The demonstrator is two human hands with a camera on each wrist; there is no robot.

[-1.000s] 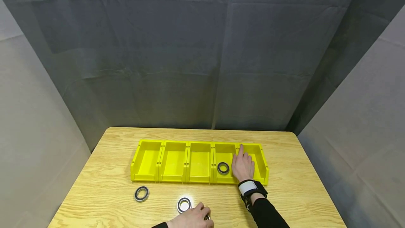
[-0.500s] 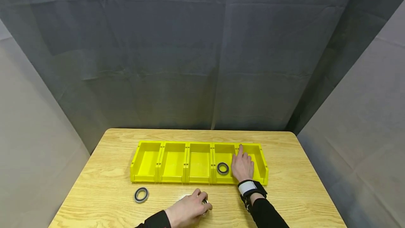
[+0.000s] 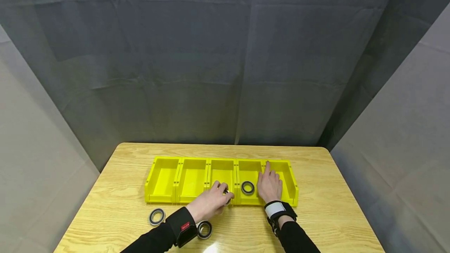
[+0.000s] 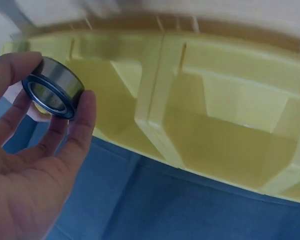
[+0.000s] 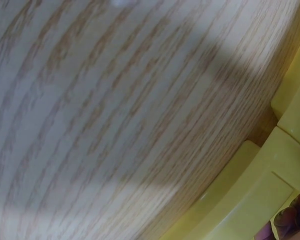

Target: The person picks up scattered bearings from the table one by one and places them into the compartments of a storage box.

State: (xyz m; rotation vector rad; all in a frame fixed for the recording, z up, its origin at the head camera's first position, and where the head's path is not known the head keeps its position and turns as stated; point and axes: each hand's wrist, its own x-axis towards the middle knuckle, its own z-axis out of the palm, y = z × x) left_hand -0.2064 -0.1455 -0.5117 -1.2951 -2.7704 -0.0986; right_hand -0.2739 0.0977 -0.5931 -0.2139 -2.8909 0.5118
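My left hand (image 3: 209,203) pinches a ball bearing (image 4: 55,86) between thumb and fingers, its steel rim and dark seal showing in the left wrist view. In the head view this hand is at the front of the middle compartment of the yellow bin row (image 3: 191,199). My right hand (image 3: 269,186) straddles the divider between the two rightmost compartments. Its index finger lies straight along the divider, thumb on one side and bent fingers on the other. Another bearing (image 3: 247,187) lies flat in the fourth compartment from the left, beside the right thumb.
Two more bearings lie on the wooden table (image 3: 327,206) before the bins: one bearing (image 3: 157,216) at the left, another bearing (image 3: 204,230) just below the left wrist. Grey cloth (image 3: 197,89) hangs behind the table, with lighter panels on both sides.
My left hand has lifted its bearing from the table's front and carried it forward to the middle bin. The right hand has stayed where it was.
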